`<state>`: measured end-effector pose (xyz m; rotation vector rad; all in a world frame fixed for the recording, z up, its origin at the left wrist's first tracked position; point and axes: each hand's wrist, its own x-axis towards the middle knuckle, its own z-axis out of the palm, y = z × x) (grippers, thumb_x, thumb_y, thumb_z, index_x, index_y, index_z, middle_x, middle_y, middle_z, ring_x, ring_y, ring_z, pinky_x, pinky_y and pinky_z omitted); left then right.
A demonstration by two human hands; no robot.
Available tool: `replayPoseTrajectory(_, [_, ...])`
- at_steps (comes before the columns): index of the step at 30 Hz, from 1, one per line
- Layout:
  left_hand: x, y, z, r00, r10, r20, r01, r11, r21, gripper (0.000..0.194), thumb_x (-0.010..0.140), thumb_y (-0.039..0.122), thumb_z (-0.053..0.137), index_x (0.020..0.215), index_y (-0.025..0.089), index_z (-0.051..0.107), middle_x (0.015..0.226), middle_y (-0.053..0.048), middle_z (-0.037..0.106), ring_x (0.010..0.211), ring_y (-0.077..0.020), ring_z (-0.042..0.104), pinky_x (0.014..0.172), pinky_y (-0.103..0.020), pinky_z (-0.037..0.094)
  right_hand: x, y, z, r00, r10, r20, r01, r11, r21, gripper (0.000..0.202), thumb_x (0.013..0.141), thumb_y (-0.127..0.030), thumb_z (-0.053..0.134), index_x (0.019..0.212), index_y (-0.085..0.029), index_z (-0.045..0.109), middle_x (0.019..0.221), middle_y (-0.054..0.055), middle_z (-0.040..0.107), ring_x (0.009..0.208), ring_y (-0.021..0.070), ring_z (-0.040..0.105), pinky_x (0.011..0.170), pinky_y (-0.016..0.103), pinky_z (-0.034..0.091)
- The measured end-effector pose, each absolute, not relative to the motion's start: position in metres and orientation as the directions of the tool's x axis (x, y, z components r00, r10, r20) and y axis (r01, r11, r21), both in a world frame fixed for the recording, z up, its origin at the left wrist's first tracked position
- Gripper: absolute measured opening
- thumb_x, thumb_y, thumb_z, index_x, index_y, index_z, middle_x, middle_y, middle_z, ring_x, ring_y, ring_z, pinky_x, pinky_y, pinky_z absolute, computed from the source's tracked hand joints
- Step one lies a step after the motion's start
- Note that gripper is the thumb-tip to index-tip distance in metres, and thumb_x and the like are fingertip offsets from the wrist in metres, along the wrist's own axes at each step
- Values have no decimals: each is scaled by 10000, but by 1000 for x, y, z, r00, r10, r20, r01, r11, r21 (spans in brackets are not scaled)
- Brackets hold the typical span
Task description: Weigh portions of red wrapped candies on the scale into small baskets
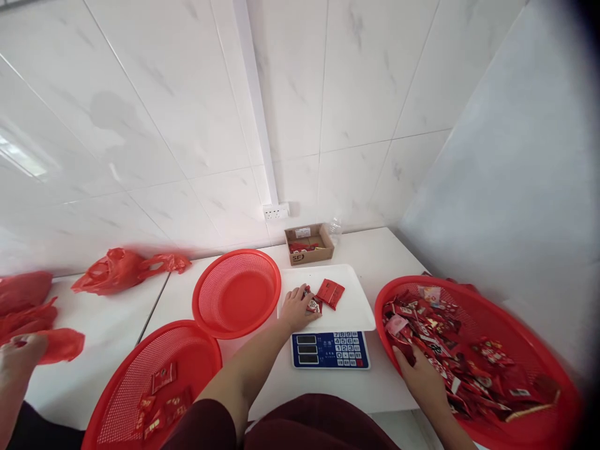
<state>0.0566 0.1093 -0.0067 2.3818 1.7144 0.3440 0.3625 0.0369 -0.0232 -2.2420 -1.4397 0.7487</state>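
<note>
My left hand (pixel 296 310) rests over the white weighing pan (pixel 359 315), its fingers and thumb curved round small red-and-white snack packets (pixel 314 304). Beside them on the pan lies a flat red packet (pixel 330 293), apart from the hand. Under the pan's front edge shows the blue keypad panel of a scale (pixel 330 350). At the right, my right hand (pixel 424 381) reaches over the near rim of a large red basket (pixel 385 289) heaped with red packets. Its fingers close on a dark red packet (pixel 405 352); the fingertips are partly hidden.
A red basket (pixel 237 255) stands behind another red basket (pixel 213 350) holding several packets. A cardboard box (pixel 312 257) with red packets sits near the wall. Red plastic bags (pixel 115 272) lie at left, where a co-worker's hand (pixel 25 350) touches one. A wall socket (pixel 276 211) is behind.
</note>
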Motion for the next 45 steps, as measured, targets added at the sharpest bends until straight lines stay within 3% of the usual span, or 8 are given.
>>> replayPoseTrajectory(7, [58, 111, -5, 322, 942, 89, 904, -335, 268, 498, 811, 572, 505, 1187, 245, 521, 1302, -97, 459, 1156, -284, 424, 964, -455, 357, 364, 37, -30, 314, 923, -223, 713, -384, -587, 709, 744, -536, 352, 1213, -38, 538, 1199, 220, 607, 1117, 340, 559, 946, 444, 414])
replayPoseTrajectory(15, [59, 117, -4, 297, 951, -85, 907, -253, 337, 397, 822, 533, 519, 1094, 245, 550, 1093, -71, 528, 982, -236, 551, 824, -352, 430, 364, 39, -32, 321, 928, -188, 705, -367, -607, 671, 727, -530, 368, 1152, -54, 576, 1126, 216, 644, 1064, 338, 587, 930, 439, 427])
replayPoseTrajectory(25, [58, 113, 6, 48, 996, -70, 866, -7, 500, 289, 861, 431, 487, 1078, 243, 512, 1036, -63, 616, 877, -208, 612, 697, -293, 422, 364, 39, -27, 308, 920, -242, 712, -392, -583, 685, 740, -527, 344, 1186, -51, 552, 1154, 212, 634, 1077, 327, 586, 932, 416, 421])
replayPoseTrajectory(31, [48, 108, 19, -93, 996, -15, 775, 82, 627, 294, 867, 426, 459, 1076, 220, 473, 877, -32, 652, 766, -171, 610, 643, -262, 414, 365, 39, -32, 320, 928, -193, 710, -370, -600, 666, 727, -540, 370, 1154, -74, 581, 1109, 207, 654, 1061, 345, 589, 900, 450, 441])
replayPoseTrajectory(36, [36, 105, 30, -241, 969, 52, 616, 111, 780, 268, 808, 412, 543, 989, 220, 498, 822, -7, 638, 728, -160, 585, 661, -262, 415, 365, 39, -30, 323, 923, -208, 713, -382, -588, 664, 721, -526, 372, 1144, -59, 582, 1100, 223, 651, 1040, 353, 597, 885, 451, 446])
replayPoseTrajectory(45, [27, 94, 46, -310, 951, 3, 512, 165, 843, 237, 775, 378, 585, 940, 221, 521, 820, 4, 645, 744, -147, 591, 685, -261, 432, 364, 38, -27, 323, 924, -202, 713, -378, -590, 619, 728, -529, 386, 1112, -93, 601, 1040, 206, 673, 976, 348, 622, 838, 438, 468])
